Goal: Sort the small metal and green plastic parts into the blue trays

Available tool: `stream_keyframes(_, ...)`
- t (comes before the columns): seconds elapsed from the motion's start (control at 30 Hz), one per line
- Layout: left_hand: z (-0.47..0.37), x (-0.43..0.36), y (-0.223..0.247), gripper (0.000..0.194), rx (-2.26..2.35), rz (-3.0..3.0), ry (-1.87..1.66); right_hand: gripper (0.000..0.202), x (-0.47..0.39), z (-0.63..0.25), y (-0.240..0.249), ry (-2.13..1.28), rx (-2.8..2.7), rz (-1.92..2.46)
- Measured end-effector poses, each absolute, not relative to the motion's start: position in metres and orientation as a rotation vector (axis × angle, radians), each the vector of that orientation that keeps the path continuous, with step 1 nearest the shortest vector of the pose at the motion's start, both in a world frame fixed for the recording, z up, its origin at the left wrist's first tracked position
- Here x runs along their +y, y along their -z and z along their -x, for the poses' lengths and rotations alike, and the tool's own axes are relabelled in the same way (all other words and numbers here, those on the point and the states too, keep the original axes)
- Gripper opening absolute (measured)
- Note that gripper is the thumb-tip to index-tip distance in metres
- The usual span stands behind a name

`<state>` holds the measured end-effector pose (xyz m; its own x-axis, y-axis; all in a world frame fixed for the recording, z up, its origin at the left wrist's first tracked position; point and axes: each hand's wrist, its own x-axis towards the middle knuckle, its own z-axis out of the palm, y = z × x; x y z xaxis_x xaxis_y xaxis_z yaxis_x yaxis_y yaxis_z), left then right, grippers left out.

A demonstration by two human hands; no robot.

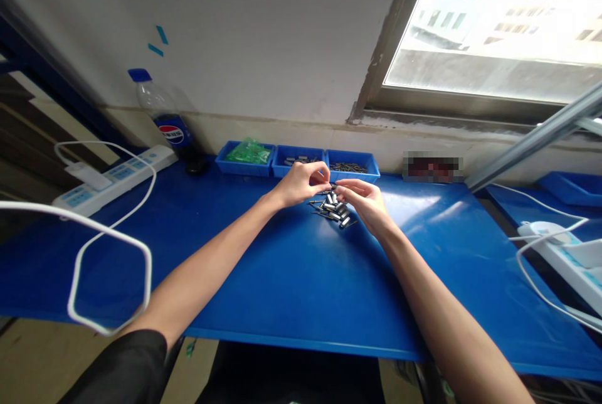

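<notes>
On the blue table lies a small pile of dark and silvery metal parts (336, 209), some short and thick, others thin like pins. Just above its far side my left hand (303, 183) pinches with thumb and forefinger; whatever is between the fingertips is too small to name. Close beside it, over the pile's right part, my right hand (364, 200) is also closed in a pinch, its fingertips near those of the left. Behind the hands stand a blue bin with short grey parts (301, 159) and a blue bin with thin dark parts (348, 167).
A third blue bin holds green plastic pieces (249, 152). At the left are a Pepsi bottle (172, 131), a white power strip (120, 179) and a looping white cable (149, 266). Another power strip (574, 260) lies right, past a slanted metal bar (536, 137). The table's front edge (301, 344) is near me.
</notes>
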<state>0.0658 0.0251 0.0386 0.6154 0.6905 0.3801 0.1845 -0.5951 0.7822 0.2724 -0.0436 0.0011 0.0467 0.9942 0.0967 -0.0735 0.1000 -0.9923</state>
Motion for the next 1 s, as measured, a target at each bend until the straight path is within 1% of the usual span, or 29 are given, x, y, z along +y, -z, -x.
stream_keyframes(0.23, -0.069, 0.022, -0.038, 0.016, 0.661, -2.115, -0.871, 0.036, -0.043, -0.273, 0.0, -1.143, -1.167, 1.096)
stream_keyframes(0.4, -0.065, 0.027, -0.035, 0.018, 0.827, -2.238, -0.817, 0.033, -0.041, -0.276, 0.0, -1.062, -1.139, 1.124)
stream_keyframes(0.5, -0.062, 0.033, -0.031, 0.02, 0.922, -2.345, -0.765, 0.043, -0.04, -0.278, -0.002, -0.985, -1.046, 1.068)
stream_keyframes(0.6, -0.062, 0.036, -0.029, 0.019, 0.931, -2.451, -0.67, 0.053, -0.04, -0.28, -0.003, -0.999, -1.018, 1.051)
stream_keyframes(0.67, -0.063, 0.037, -0.03, 0.018, 0.938, -2.499, -0.58, 0.051, -0.039, -0.281, -0.001, -1.002, -1.027, 1.069)
stream_keyframes(0.83, -0.068, 0.036, -0.036, 0.017, 0.991, -2.598, -0.336, 0.038, -0.039, -0.282, 0.001, -0.997, -1.025, 1.072)
stream_keyframes(1.0, -0.074, 0.039, -0.041, 0.009, 1.017, -2.629, -0.241, 0.033, -0.041, -0.28, -0.002, -1.015, -1.018, 1.084)
